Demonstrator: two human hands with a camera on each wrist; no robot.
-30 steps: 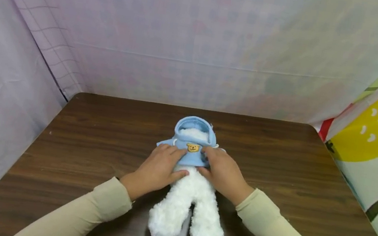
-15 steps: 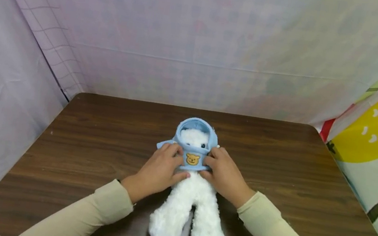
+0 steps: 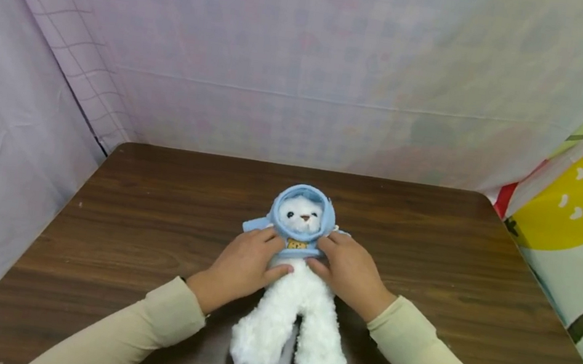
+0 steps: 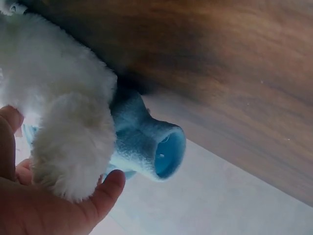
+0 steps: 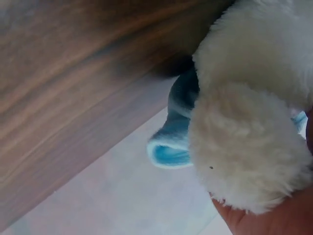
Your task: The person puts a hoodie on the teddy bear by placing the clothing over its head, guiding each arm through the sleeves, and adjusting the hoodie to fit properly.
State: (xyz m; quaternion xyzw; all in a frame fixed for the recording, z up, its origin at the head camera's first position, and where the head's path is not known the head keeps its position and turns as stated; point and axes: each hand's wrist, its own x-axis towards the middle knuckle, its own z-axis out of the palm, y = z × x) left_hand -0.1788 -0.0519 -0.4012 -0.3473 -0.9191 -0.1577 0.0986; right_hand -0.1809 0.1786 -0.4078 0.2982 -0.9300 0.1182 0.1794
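A white fluffy plush toy (image 3: 302, 286) lies on its back, legs toward me. Its face shows through the hood of a light blue hoodie (image 3: 329, 217), which covers the head and upper body. My left hand (image 3: 243, 262) grips the hoodie's lower left side, thumb on the toy's belly. On the other side, my right hand (image 3: 351, 272) grips the lower right edge. The left wrist view shows a white furry limb (image 4: 73, 132) outside the hoodie, beside a hollow sleeve (image 4: 142, 147). Another furry limb (image 5: 244, 142) and sleeve (image 5: 173, 137) appear in the right wrist view. Some fingertips are hidden.
The toy lies on a dark brown wooden table (image 3: 167, 189) with rounded far corners. A pale patterned cloth (image 3: 305, 84) hangs behind the table's far edge. More cloth hangs at the left, and a printed one with a yellow shape (image 3: 568, 202) at the right.
The hood opening has come down over the toy's head, so its eyes and nose now show. The hoodie's bear patch is now partly covered by the hood. Both hands stay almost in place.
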